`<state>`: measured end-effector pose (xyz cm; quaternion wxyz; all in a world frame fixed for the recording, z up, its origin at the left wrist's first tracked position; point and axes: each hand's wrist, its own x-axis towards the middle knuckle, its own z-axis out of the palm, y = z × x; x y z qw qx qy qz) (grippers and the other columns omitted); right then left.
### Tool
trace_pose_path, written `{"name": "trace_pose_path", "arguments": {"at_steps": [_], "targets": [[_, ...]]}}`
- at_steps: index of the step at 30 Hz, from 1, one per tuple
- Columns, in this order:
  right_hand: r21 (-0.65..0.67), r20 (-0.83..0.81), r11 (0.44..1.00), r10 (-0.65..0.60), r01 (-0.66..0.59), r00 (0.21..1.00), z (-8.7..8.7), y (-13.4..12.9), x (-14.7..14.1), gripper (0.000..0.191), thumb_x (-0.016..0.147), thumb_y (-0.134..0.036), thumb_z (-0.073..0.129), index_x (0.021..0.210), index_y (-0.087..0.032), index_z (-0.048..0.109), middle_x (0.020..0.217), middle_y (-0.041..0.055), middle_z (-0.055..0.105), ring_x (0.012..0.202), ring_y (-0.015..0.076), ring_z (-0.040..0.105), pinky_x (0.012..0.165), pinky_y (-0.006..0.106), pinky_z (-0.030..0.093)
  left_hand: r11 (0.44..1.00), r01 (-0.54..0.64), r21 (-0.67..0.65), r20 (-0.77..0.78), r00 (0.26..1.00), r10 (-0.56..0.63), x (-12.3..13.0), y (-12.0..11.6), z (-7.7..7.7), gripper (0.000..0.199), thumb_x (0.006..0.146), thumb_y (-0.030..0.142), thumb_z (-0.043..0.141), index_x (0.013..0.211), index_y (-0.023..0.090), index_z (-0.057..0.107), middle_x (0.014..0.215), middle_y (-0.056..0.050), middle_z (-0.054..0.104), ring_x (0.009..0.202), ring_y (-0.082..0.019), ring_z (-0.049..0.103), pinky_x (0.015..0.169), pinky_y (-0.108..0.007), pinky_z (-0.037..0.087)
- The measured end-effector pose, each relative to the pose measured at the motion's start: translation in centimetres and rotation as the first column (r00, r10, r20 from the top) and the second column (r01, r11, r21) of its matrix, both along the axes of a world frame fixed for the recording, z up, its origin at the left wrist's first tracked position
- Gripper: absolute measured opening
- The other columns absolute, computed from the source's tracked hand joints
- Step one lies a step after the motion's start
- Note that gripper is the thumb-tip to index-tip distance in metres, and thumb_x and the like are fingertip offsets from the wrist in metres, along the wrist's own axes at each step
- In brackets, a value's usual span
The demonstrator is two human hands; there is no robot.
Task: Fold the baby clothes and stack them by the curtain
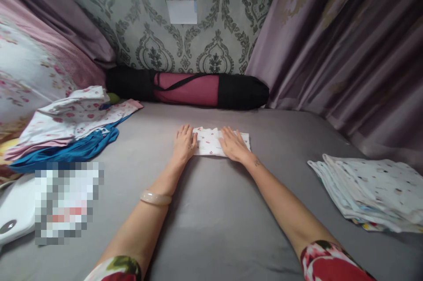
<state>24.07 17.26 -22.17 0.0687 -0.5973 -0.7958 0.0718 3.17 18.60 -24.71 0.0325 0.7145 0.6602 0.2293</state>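
On the grey sheet in front of me lies a small folded white garment [209,143] with a sparse reddish print, its shape a flat rectangle. My left hand [185,142] rests flat over its left end, fingers stretched away from me. Across its right part lies my right hand [234,143], palm down with the fingers slightly spread. Neither hand grips the cloth. A pale bangle [155,197] circles my left wrist. The garment's two ends are partly hidden beneath my hands.
To the right is a stack of folded printed cloths [376,193]. Heaped at the left are white printed clothes [66,116] and a blue garment [79,151], near a white object [16,206] and a blurred-out patch. A black and maroon bag [188,89] lies along the wall between curtains.
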Motion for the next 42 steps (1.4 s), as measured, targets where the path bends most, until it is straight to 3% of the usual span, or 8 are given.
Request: {"name": "trace_pose_path", "arguments": {"at_steps": [3,11,16,21,28,32,38,42], "targets": [[-0.025,-0.029,0.992,0.125,-0.126,0.992,0.0,0.5,-2.3,0.064,0.099,-0.042,0.019,0.150,-0.005,0.029,0.158,0.0132,0.025,0.147,0.0218,0.016,0.120,0.041,0.004,0.998,0.045,-0.048,-0.038,0.998,-0.047,0.0,-0.2,-0.2,0.044,0.097,0.032,0.033,0.135,0.015,0.050,0.149,-0.013,0.043,0.143,-0.028,0.031,0.116,-0.047,0.025],[-0.044,-0.047,0.998,0.049,-0.051,0.998,-2.3,2.1,-2.6,0.063,0.099,-0.041,0.018,0.152,-0.006,0.026,0.159,0.0125,0.023,0.147,0.0215,0.017,0.119,0.040,0.006,0.987,0.055,-0.154,-0.028,0.998,-0.060,-0.2,0.1,-0.6,0.048,0.096,0.035,0.036,0.138,0.012,0.046,0.154,-0.016,0.035,0.143,-0.032,0.027,0.115,-0.051,0.024],[-0.087,-0.006,0.995,0.038,-0.038,0.999,-1.2,2.2,-3.3,0.062,0.099,-0.039,0.021,0.150,-0.006,0.028,0.158,0.0143,0.023,0.147,0.0236,0.018,0.119,0.042,0.008,0.995,0.037,-0.094,0.073,0.997,-0.031,-0.4,0.8,-1.1,0.043,0.095,0.029,0.039,0.131,0.012,0.053,0.148,-0.015,0.044,0.139,-0.032,0.036,0.113,-0.048,0.029],[-0.021,-0.025,0.995,0.097,-0.097,0.995,-1.0,2.0,-5.2,0.062,0.099,-0.039,0.021,0.149,-0.004,0.030,0.157,0.0151,0.026,0.146,0.0240,0.019,0.119,0.040,0.009,0.999,0.043,0.032,0.219,0.975,-0.049,-1.0,2.1,-1.8,0.038,0.093,0.019,0.037,0.123,0.012,0.060,0.133,-0.015,0.059,0.127,-0.025,0.052,0.112,-0.041,0.035],[-0.030,-0.022,0.996,0.079,-0.079,0.997,-1.3,2.1,-5.9,0.061,0.099,-0.037,0.023,0.149,-0.002,0.031,0.155,0.0160,0.031,0.145,0.0260,0.022,0.118,0.040,0.012,1.000,0.013,-0.004,0.393,0.920,-0.010,-2.0,2.5,-2.0,0.050,0.081,0.003,0.042,0.128,0.012,0.059,0.129,-0.013,0.063,0.123,-0.024,0.056,0.109,-0.037,0.039],[-0.022,-0.004,0.995,0.100,-0.100,0.995,-0.6,2.1,-7.2,0.061,0.099,-0.036,0.024,0.150,-0.003,0.029,0.157,0.0156,0.028,0.146,0.0256,0.021,0.119,0.041,0.011,0.999,-0.006,-0.039,0.480,0.877,0.024,-2.1,2.3,-1.5,0.051,0.082,0.004,0.041,0.129,0.014,0.059,0.128,-0.012,0.064,0.120,-0.022,0.058,0.106,-0.035,0.042],[-0.003,0.002,0.998,0.068,-0.068,0.998,-1.3,1.7,-8.7,0.061,0.099,-0.036,0.025,0.150,-0.003,0.027,0.157,0.0144,0.026,0.145,0.0243,0.021,0.119,0.038,0.009,0.992,-0.104,-0.065,0.594,0.795,0.123,-2.3,1.9,-0.5,0.048,0.083,0.005,0.039,0.126,0.013,0.061,0.126,-0.012,0.065,0.119,-0.022,0.059,0.104,-0.034,0.044],[-0.053,0.027,0.997,0.064,-0.062,0.998,-0.8,2.0,-9.0,0.062,0.099,-0.036,0.026,0.151,-0.003,0.027,0.157,0.0150,0.026,0.145,0.0250,0.021,0.118,0.038,0.011,0.985,-0.158,-0.074,0.655,0.736,0.168,-2.4,2.0,-0.3,0.046,0.082,0.004,0.038,0.121,0.011,0.063,0.122,-0.013,0.067,0.118,-0.022,0.060,0.104,-0.034,0.043]]}}
